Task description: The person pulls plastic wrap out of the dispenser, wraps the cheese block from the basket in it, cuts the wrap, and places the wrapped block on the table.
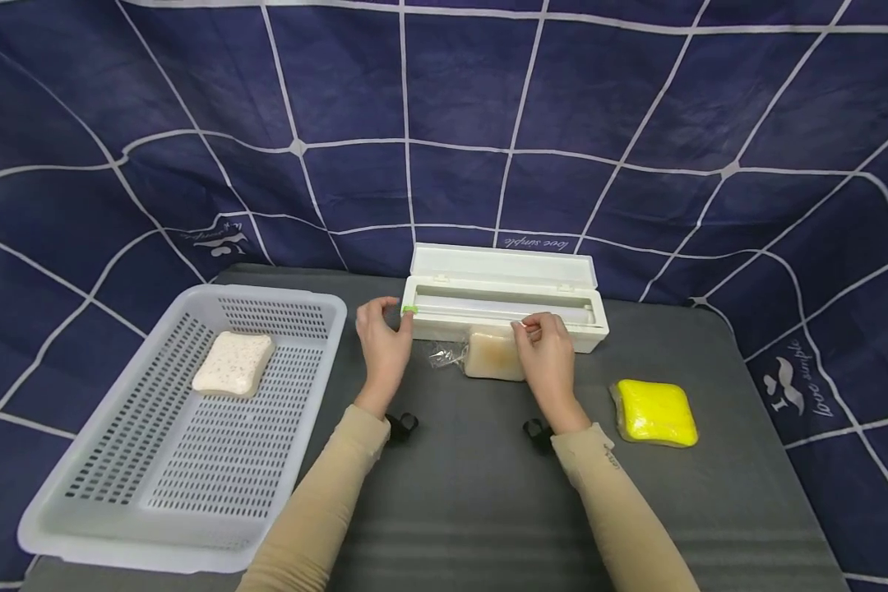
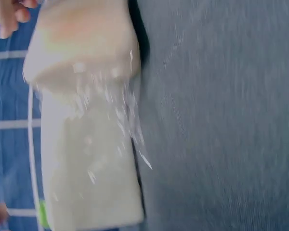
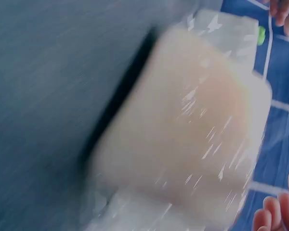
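A pale tan block (image 1: 492,355), loosely wrapped in clear film (image 2: 127,108), is against the front of a white film dispenser box (image 1: 505,314). The film bunches up off the block's left side. My left hand (image 1: 385,341) is at the box's front left corner, thumb and forefinger apart beside a green tab (image 1: 410,309). My right hand (image 1: 549,362) is at the block's upper right corner, fingers curled and thumb close to the forefinger. Whether it pinches the film I cannot tell. Both wrist views are blurred.
Left on the grey table (image 1: 459,510) stands a pale perforated basket (image 1: 318,345) with a speckled white block (image 1: 233,364) inside. A yellow block (image 1: 657,413) in clear wrap lies at the right. Behind the box, its raised lid (image 1: 503,265) is near a blue curtain (image 1: 459,99).
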Demonstrator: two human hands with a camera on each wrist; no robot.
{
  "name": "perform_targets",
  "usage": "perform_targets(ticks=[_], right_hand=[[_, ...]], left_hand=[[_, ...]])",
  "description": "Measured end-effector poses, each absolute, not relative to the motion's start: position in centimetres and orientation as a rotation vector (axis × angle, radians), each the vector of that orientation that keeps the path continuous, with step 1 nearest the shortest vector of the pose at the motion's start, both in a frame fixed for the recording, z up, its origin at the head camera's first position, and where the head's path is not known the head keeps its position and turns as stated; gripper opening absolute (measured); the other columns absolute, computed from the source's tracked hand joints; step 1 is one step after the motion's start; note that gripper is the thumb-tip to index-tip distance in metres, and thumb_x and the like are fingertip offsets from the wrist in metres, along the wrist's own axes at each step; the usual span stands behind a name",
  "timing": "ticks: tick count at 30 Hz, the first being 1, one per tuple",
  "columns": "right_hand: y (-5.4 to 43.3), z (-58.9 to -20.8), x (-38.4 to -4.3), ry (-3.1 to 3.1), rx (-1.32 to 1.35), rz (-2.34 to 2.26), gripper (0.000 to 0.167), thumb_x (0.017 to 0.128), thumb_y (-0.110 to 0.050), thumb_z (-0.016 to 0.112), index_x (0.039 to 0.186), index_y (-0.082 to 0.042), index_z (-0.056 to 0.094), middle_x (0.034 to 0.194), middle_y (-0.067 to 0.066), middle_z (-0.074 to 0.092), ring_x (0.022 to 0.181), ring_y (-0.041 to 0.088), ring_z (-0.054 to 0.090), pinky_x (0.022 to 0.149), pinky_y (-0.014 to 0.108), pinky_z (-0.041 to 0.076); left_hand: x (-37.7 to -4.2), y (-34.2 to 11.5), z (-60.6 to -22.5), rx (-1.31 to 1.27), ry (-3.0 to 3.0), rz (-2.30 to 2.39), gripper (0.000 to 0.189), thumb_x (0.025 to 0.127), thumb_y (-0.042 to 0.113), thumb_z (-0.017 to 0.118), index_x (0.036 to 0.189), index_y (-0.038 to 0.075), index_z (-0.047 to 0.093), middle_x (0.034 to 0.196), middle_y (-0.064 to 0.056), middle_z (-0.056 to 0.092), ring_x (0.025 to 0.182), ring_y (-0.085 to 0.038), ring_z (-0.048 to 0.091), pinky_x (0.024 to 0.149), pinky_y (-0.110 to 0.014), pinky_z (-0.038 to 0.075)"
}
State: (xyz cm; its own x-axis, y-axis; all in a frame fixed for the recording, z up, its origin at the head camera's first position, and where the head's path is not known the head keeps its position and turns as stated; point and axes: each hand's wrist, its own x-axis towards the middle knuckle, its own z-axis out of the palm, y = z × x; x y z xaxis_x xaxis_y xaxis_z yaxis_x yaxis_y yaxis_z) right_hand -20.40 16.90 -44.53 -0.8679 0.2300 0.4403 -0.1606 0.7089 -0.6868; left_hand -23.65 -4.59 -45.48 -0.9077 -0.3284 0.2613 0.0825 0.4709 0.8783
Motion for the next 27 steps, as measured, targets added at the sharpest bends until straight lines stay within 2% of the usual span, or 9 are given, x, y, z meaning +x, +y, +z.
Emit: perform_targets(ticks=[3, 6, 13, 17, 23, 25, 27], right_hand=[[14.6, -43.9, -21.6, -2.439, 0.043, 1.061, 0.019, 0.093, -0.018, 0.069, 0.100, 0.000, 0.068, 0.094, 0.015, 0.063, 0.083, 0.030, 0.064, 0.074, 0.044, 0.053], [12.4, -43.5, -22.9, -2.504, 0.146, 1.059, 0.020, 0.094, -0.019, 0.067, 0.105, -0.002, 0.070, 0.098, 0.013, 0.065, 0.087, 0.028, 0.063, 0.077, 0.041, 0.053], [8.4, -44.0, -25.3, -2.639, 0.334, 1.012, 0.021, 0.094, -0.020, 0.068, 0.108, -0.006, 0.073, 0.099, 0.008, 0.067, 0.092, 0.024, 0.063, 0.081, 0.035, 0.054], [6.9, -44.4, -26.0, -2.682, 0.422, 1.003, 0.021, 0.093, -0.019, 0.070, 0.109, -0.007, 0.074, 0.103, 0.009, 0.068, 0.099, 0.026, 0.061, 0.085, 0.036, 0.053], [5.5, -44.8, -26.7, -2.731, 0.434, 0.969, 0.022, 0.089, -0.019, 0.074, 0.107, -0.007, 0.076, 0.103, 0.008, 0.069, 0.102, 0.024, 0.060, 0.086, 0.034, 0.053], [5.2, -44.8, -26.9, -2.733, 0.393, 0.978, 0.020, 0.088, -0.018, 0.075, 0.105, -0.007, 0.076, 0.101, 0.008, 0.069, 0.100, 0.024, 0.061, 0.084, 0.033, 0.053], [5.2, -44.7, -27.1, -2.722, 0.353, 0.993, 0.018, 0.087, -0.016, 0.076, 0.102, -0.005, 0.076, 0.099, 0.009, 0.069, 0.097, 0.024, 0.062, 0.082, 0.033, 0.054]], left_hand=[[-24.7, -5.5, -46.1, 0.186, -2.363, -1.465, 0.044, 0.088, 0.015, 0.074, 0.127, 0.005, 0.057, 0.135, -0.021, 0.042, 0.130, -0.037, 0.041, 0.109, -0.050, 0.037], [-25.5, -6.2, -47.0, 0.102, -2.441, -1.499, 0.054, 0.086, 0.019, 0.077, 0.134, 0.009, 0.055, 0.141, -0.021, 0.040, 0.131, -0.037, 0.042, 0.107, -0.050, 0.040], [-26.6, -7.6, -48.2, -0.035, -2.582, -1.530, 0.050, 0.088, 0.023, 0.075, 0.135, 0.014, 0.059, 0.140, -0.022, 0.045, 0.125, -0.037, 0.053, 0.102, -0.048, 0.048], [-27.0, -8.2, -48.2, -0.120, -2.679, -1.524, 0.048, 0.091, 0.021, 0.072, 0.136, 0.014, 0.059, 0.136, -0.022, 0.050, 0.120, -0.036, 0.058, 0.099, -0.046, 0.051], [-27.8, -8.9, -47.7, -0.243, -2.840, -1.409, 0.047, 0.092, 0.019, 0.070, 0.137, 0.013, 0.058, 0.131, -0.021, 0.055, 0.118, -0.035, 0.059, 0.098, -0.044, 0.052], [-28.0, -9.0, -47.4, -0.301, -2.885, -1.344, 0.046, 0.093, 0.021, 0.069, 0.138, 0.013, 0.057, 0.120, -0.020, 0.059, 0.106, -0.034, 0.061, 0.091, -0.042, 0.052], [-28.3, -9.1, -47.1, -0.347, -2.930, -1.272, 0.046, 0.094, 0.024, 0.068, 0.138, 0.015, 0.057, 0.103, -0.017, 0.061, 0.090, -0.030, 0.059, 0.079, -0.038, 0.050]])
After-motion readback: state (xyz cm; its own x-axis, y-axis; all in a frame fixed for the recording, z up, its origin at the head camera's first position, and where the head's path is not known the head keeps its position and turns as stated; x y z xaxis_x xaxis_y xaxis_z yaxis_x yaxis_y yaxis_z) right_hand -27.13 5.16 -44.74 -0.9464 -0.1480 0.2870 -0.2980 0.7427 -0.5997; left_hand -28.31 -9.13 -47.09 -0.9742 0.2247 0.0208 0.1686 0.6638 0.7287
